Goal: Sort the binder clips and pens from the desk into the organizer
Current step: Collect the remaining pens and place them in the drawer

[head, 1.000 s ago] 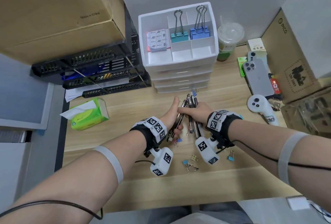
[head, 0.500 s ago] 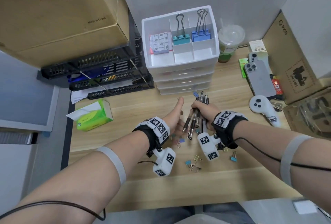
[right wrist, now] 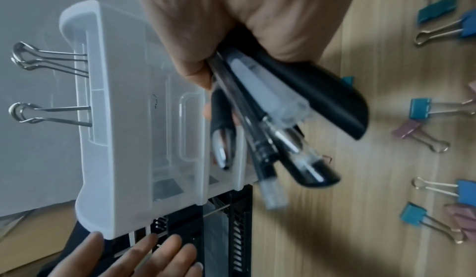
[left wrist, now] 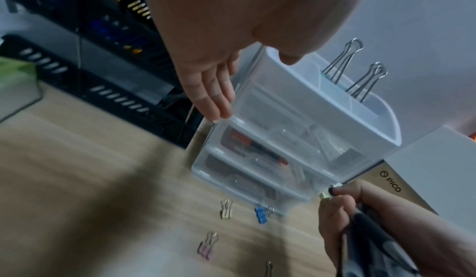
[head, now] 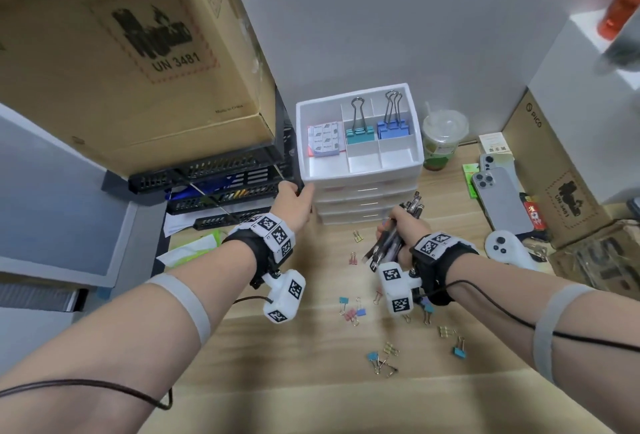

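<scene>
A white drawer organizer (head: 360, 175) stands at the back of the desk, with a teal large clip (head: 359, 133) and a blue one (head: 393, 128) in its top tray. My left hand (head: 298, 201) lies with straight fingers (left wrist: 213, 98) against the organizer's (left wrist: 296, 130) lower left side. In front of the drawers, my right hand (head: 398, 229) grips a bundle of pens (head: 389, 246), tips pointing down-left; the right wrist view shows the pens (right wrist: 270, 122) close by the organizer (right wrist: 110, 118). Several small binder clips (head: 351, 310) lie scattered on the desk.
Black stacked trays (head: 221, 187) under a cardboard box (head: 121, 52) sit just left of the organizer. To the right are a lidded cup (head: 443, 139), phones (head: 498, 198), a white controller (head: 505, 250) and another box (head: 554, 173). A green tissue pack (head: 194, 250) lies at left.
My left hand let go of the pens and moved up-left to the organizer's side. The right hand kept the whole bundle and shifted right. The head view tilted upward.
</scene>
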`<act>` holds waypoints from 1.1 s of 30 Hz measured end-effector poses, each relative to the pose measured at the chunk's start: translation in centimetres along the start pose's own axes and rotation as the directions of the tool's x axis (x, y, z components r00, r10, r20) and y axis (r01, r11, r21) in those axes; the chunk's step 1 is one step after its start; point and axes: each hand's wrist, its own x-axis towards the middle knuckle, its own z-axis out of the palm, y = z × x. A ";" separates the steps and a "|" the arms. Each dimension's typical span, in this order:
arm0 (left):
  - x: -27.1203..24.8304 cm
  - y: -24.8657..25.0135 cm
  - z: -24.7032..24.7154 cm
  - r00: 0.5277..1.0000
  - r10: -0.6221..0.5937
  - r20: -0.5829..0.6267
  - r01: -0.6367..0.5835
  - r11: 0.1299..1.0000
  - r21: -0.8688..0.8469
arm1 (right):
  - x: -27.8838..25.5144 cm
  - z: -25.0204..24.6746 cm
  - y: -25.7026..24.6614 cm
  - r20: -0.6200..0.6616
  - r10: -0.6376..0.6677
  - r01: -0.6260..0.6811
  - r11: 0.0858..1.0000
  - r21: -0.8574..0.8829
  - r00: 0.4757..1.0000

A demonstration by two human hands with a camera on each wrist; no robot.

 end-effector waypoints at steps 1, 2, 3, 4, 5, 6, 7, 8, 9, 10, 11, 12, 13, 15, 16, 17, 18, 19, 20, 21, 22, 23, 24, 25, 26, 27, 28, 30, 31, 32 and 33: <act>0.1 0.4 -0.2 1.000 0.019 -0.011 -0.019 1.000 0.015 | -0.7 0.4 -0.3 -0.001 -0.012 0.012 1.000 0.005 1.000; 0.2 0.7 -0.5 0.999 0.035 -0.019 -0.034 0.999 0.035 | -0.9 0.7 -0.4 0.000 -0.026 0.026 1.000 0.002 1.000; 0.3 0.9 -0.6 0.998 0.053 -0.026 -0.051 0.998 0.048 | -1.1 1.0 -0.5 0.010 -0.036 0.036 0.999 0.007 0.999; 0.5 1.1 -0.8 0.998 0.061 -0.033 -0.059 0.997 0.055 | -1.2 1.3 -0.6 0.017 -0.036 0.036 0.999 0.008 0.999; 0.7 1.3 -0.9 0.996 0.078 -0.040 -0.075 0.995 0.065 | -0.9 1.4 -0.6 0.016 -0.039 0.039 0.999 -0.001 0.999; 0.8 1.6 -1.1 0.995 0.094 -0.043 -0.090 0.993 0.081 | -0.5 1.7 -0.5 0.005 -0.041 0.041 0.999 -0.007 0.999; 0.9 1.8 -1.2 0.993 0.110 -0.038 -0.106 0.990 0.098 | -0.3 1.9 -0.4 0.003 -0.037 0.037 0.999 -0.009 0.999; 0.9 1.9 -1.3 0.993 0.119 -0.029 -0.114 0.986 0.119 | 0.0 2.2 -0.3 -0.003 -0.027 0.027 1.000 -0.006 1.000; 1.0 2.1 -1.2 0.992 0.127 -0.019 -0.123 0.983 0.140 | 0.4 2.4 -0.2 -0.008 -0.018 0.018 1.000 -0.002 1.000; 1.3 2.1 -1.3 0.992 0.124 -0.013 -0.120 0.979 0.163 | 1.0 2.8 0.1 -0.011 -0.003 0.003 1.000 0.005 1.000; 1.7 2.1 -1.4 0.993 0.121 -0.009 -0.117 0.977 0.180 | 1.7 3.1 0.4 0.003 0.010 -0.010 1.000 0.015 1.000; 1.8 2.2 -1.4 0.992 0.125 -0.009 -0.121 0.974 0.191 | 1.9 3.2 0.4 0.003 0.017 -0.017 1.000 0.021 1.000; 1.9 2.1 -1.4 0.991 0.130 -0.007 -0.126 0.972 0.200 | 1.8 3.3 0.4 0.006 0.025 -0.025 0.999 0.036 1.000; 2.3 2.0 -1.5 0.990 0.143 -0.005 -0.139 0.969 0.206 | 1.5 4.1 0.3 0.016 0.040 -0.041 0.993 0.109 0.999; 2.5 1.9 -1.5 0.989 0.148 -0.002 -0.145 0.968 0.204 | 1.4 4.5 0.3 0.035 0.054 -0.059 0.984 0.170 0.998; 2.6 1.8 -1.6 0.988 0.153 0.002 -0.150 0.968 0.202 | 1.3 5.0 0.3 0.063 0.066 -0.079 0.969 0.234 0.996; 2.7 1.7 -1.5 0.987 0.157 0.009 -0.156 0.967 0.202 | 1.1 5.4 0.2 0.092 0.072 -0.096 0.951 0.293 0.993; 2.8 1.6 -1.5 0.987 0.160 0.020 -0.161 0.966 0.204 | 1.1 5.7 0.2 0.116 0.070 -0.106 0.933 0.343 0.991; 2.8 1.6 -1.5 0.986 0.162 0.030 -0.164 0.964 0.207 | 0.8 6.1 0.0 0.134 0.064 -0.111 0.917 0.383 0.989; 2.8 1.7 -1.5 0.986 0.161 0.035 -0.165 0.964 0.211 | 0.4 6.3 -0.2 0.154 0.058 -0.119 0.900 0.420 0.986; 2.9 1.7 -1.5 0.986 0.160 0.037 -0.164 0.964 0.211 | 0.0 6.6 -0.4 0.178 0.052 -0.127 0.886 0.447 0.983; 2.9 1.8 -1.6 0.987 0.159 0.038 -0.163 0.964 0.208 | -0.4 6.7 -0.6 0.198 0.047 -0.136 0.876 0.463 0.979; 2.9 1.9 -1.6 0.987 0.157 0.040 -0.162 0.965 0.207 | -0.8 6.9 -0.9 0.210 0.047 -0.143 0.871 0.471 0.977; 3.0 1.9 -1.6 0.987 0.158 0.044 -0.163 0.965 0.207 | -1.1 7.0 -1.0 0.214 0.049 -0.147 0.868 0.474 0.976; 3.0 1.9 -1.7 0.986 0.158 0.048 -0.164 0.965 0.204 | -1.3 7.1 -1.2 0.220 0.051 -0.153 0.865 0.477 0.974; 3.0 1.9 -1.8 0.986 0.156 0.052 -0.163 0.967 0.198 | -1.5 7.2 -1.3 0.229 0.055 -0.163 0.858 0.488 0.972; 3.1 1.9 -1.8 0.987 0.151 0.058 -0.159 0.969 0.190 | -1.6 7.2 -1.3 0.237 0.055 -0.169 0.852 0.495 0.970; 3.0 1.8 -1.8 0.987 0.143 0.066 -0.153 0.972 0.176 | -1.9 6.9 -1.3 0.249 0.049 -0.168 0.859 0.484 0.967; 3.0 1.7 -1.8 0.987 0.144 0.067 -0.153 0.973 0.171 | -1.9 6.8 -1.1 0.246 0.048 -0.163 0.867 0.471 0.968; 3.0 1.6 -1.7 0.987 0.144 0.070 -0.154 0.974 0.166 | -2.0 6.6 -0.9 0.238 0.048 -0.156 0.875 0.459 0.970; 3.0 1.5 -1.7 0.987 0.146 0.070 -0.156 0.974 0.163 | -2.0 6.4 -0.7 0.231 0.051 -0.155 0.874 0.460 0.972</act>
